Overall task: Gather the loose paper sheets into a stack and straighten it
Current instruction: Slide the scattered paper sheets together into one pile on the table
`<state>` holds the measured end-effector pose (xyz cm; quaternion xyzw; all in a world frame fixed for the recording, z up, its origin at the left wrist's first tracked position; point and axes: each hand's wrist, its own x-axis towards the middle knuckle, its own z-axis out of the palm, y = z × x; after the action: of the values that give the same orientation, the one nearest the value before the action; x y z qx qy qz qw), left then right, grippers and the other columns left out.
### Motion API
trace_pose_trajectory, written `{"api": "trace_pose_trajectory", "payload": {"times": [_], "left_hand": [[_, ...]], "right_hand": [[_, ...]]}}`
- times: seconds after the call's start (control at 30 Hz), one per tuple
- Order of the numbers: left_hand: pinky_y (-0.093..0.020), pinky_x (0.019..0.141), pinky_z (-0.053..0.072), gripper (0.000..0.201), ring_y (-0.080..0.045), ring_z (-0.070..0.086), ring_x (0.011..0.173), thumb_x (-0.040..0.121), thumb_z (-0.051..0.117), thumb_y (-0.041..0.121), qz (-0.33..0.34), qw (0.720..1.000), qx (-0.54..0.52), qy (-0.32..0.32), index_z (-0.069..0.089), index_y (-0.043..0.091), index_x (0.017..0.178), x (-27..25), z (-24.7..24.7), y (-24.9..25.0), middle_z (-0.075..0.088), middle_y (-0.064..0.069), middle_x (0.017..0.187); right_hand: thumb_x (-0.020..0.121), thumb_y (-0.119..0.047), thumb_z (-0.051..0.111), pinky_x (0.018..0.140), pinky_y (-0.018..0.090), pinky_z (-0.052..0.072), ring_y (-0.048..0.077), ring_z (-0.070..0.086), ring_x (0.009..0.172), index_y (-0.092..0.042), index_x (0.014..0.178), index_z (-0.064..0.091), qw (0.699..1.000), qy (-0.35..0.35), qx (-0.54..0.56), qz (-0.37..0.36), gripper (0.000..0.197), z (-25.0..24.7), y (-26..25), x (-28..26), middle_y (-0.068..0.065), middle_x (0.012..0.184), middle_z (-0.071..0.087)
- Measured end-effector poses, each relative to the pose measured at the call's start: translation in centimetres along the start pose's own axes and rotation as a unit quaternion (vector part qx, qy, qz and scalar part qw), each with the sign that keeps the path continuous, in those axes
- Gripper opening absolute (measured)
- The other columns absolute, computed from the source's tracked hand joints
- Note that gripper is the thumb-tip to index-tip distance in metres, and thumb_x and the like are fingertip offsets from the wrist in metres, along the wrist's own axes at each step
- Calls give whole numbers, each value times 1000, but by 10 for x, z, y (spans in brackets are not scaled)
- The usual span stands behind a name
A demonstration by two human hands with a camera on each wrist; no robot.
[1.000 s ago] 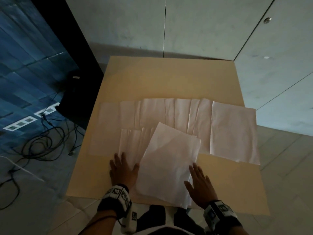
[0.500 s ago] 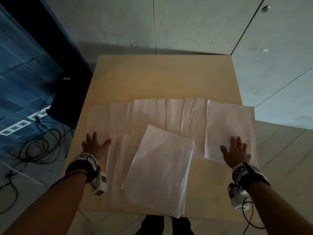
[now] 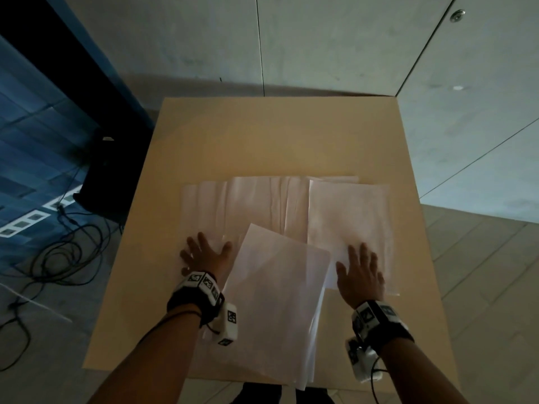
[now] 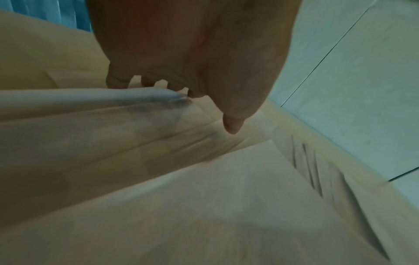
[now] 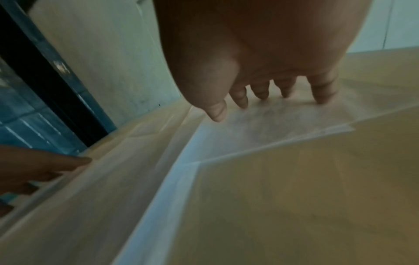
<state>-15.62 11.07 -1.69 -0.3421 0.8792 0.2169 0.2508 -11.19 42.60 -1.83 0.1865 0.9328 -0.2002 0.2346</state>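
Hands (image 3: 280,260) moved inward; top sheet (image 3: 277,304) long axis tilted right.

Compared with half a second ago, the left hand (image 3: 204,255) is brought inward from the table's left edge and is now laid flat on the overlapped row of white paper sheets (image 3: 256,205), whose left end is pushed in towards the middle. The right hand (image 3: 360,275) is likewise drawn inward, and the single white sheet at the right end (image 3: 350,217), formerly overhanging the right edge of the tan wooden table (image 3: 277,135), is now slid over the row's right end and lies fully on the tabletop.
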Motion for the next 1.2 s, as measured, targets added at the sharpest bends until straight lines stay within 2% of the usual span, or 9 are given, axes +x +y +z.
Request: {"api": "trace_pose_trajectory", "payload": {"times": [0.07,0.17,0.3,0.37,0.53,0.7,0.83,1.03,1.2], "left_hand": [[-56,115,17,87,-34,5,146,84,40,68,6,999,-1,32,4,27,152,6,-11,1,0,-1,162],[-54,116,14,88,-33,0,148,85,43,66,20,997,37,61,2,27,152,25,-29,-2,-5,-1,162],[-54,118,10,90,-33,-5,148,85,41,67,55,997,54,0,-1,25,152,39,-26,-4,-9,-1,162],[-53,118,10,88,-32,-6,148,85,35,68,74,994,75,1,0,24,152,29,-11,2,-10,-1,162],[-52,118,11,85,-32,-7,148,88,28,68,103,989,104,-30,-4,23,152,-2,14,27,-14,-1,161],[-56,116,14,85,-32,-2,148,86,31,70,62,995,79,-5,-1,28,152,6,-8,14,-9,-1,162],[-61,112,19,88,-35,1,146,85,40,68,13,1000,8,-15,-2,29,152,-1,-13,-3,-5,-3,162],[-57,112,21,101,-33,-1,147,79,45,73,30,998,29,-41,-13,30,150,-47,20,-9,-10,-4,161],[-61,111,21,107,-37,6,145,77,57,66,15,999,-5,-28,-13,32,150,-51,6,-24,-3,-4,162]], "right_hand": [[97,-45,32,119,54,17,29,1,150,-26,152,12,999,28,17,13,61,-7,2,5,2,163,-3],[97,-46,30,120,55,9,29,-3,150,-23,152,7,998,36,12,42,64,-15,11,15,4,163,-6],[98,-42,29,120,55,6,26,-6,150,-22,152,-1,1000,13,-15,14,65,-4,9,16,4,163,-9],[99,-40,28,121,53,5,25,-7,150,-23,152,-2,1000,9,-16,4,64,5,1,12,3,162,-11],[100,-39,25,122,48,7,23,-6,150,-24,153,4,1000,-22,10,-17,59,15,-29,-2,2,163,-9],[98,-44,27,121,50,8,25,-3,150,-24,152,6,998,14,46,47,61,1,-20,0,4,163,-7],[98,-46,28,121,49,8,25,-2,150,-21,152,6,998,2,40,51,64,10,-13,-8,5,163,-4],[97,-47,28,121,47,12,23,-2,150,-21,153,5,998,-26,39,34,66,26,-28,-33,4,163,-5],[96,-50,34,119,47,16,25,2,150,-23,153,3,995,-34,86,42,70,19,-24,-49,4,163,-5]]}}
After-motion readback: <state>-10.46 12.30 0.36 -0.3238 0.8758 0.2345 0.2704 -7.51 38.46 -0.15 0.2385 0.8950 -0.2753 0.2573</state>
